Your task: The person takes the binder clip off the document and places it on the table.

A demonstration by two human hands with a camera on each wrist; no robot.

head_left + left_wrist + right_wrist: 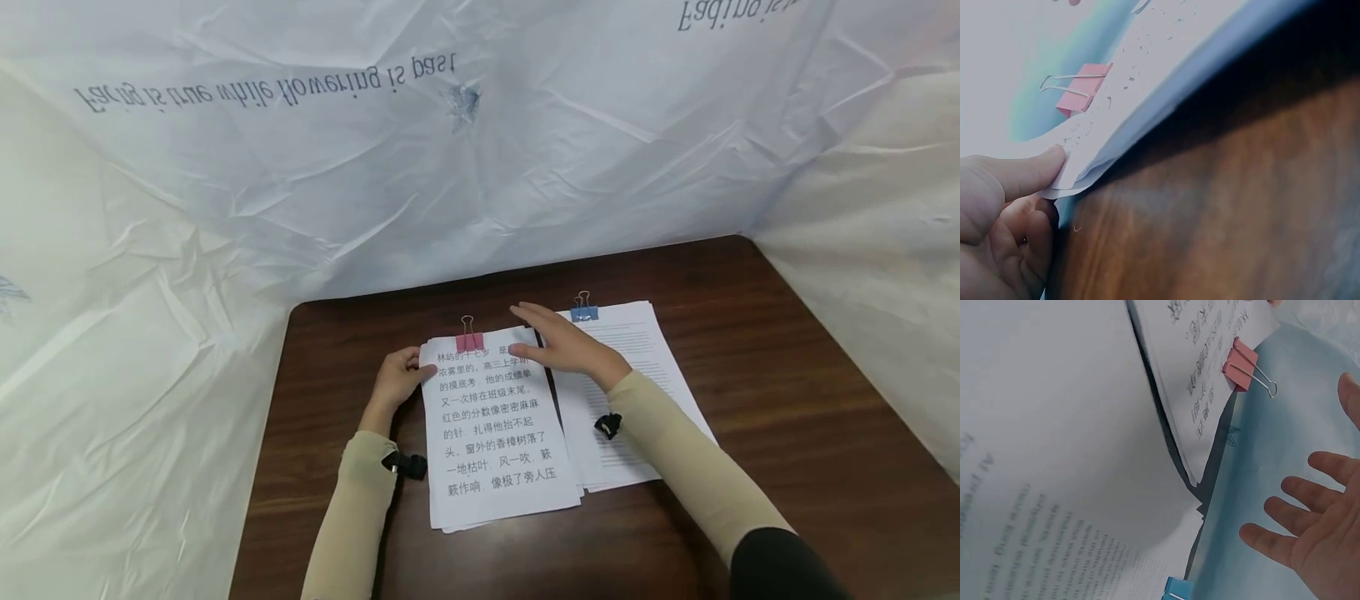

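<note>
A paper stack (495,433) with large Chinese print lies on the table, a pink binder clip (469,342) on its top edge. My left hand (397,379) pinches the stack's upper left corner, thumb (1041,169) on top and the other fingers curled below. Over the stack's upper right corner my right hand (562,342) hovers with fingers spread and nothing in them. Beside it, partly under my right forearm, lies a second paper stack (630,333) with small print. A blue binder clip (584,312) grips that stack's top edge.
The dark wooden table (787,375) extends to the right of both stacks. White printed sheeting (487,167) hangs behind the table's far edge and at both sides. A black wrist strap (405,464) sits on the left sleeve, another strap (608,426) on the right.
</note>
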